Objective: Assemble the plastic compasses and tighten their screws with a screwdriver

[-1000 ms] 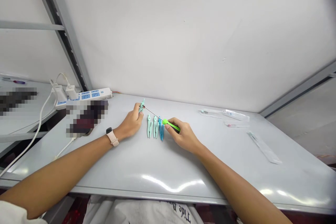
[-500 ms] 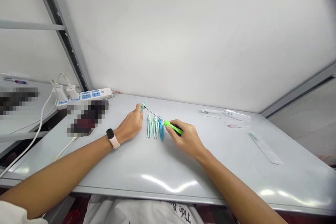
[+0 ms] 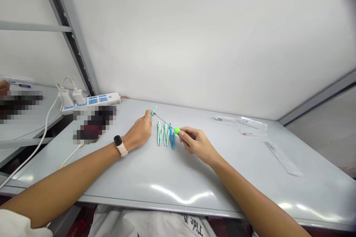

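Note:
My left hand (image 3: 140, 130) is closed around a small teal drawing compass (image 3: 152, 112), held upright near the back of the white table (image 3: 155, 177). My right hand (image 3: 194, 142) grips a screwdriver with a green handle (image 3: 177, 130); its thin metal shaft (image 3: 164, 120) runs up-left to the compass in my left hand. Between my hands, three more compasses (image 3: 165, 135) lie side by side on the table, two teal and one darker blue.
A white power strip (image 3: 91, 100) with plugged chargers and cables sits at the back left beside a blurred dark object (image 3: 93, 123). Clear plastic sleeves (image 3: 241, 122) and a long one (image 3: 282, 157) lie to the right. A grey metal frame post (image 3: 69, 33) rises at the left.
My right hand has slid up the screwdriver, so less of the green handle shows. The left hand and compass have stayed in place apart from a slight shift of view.

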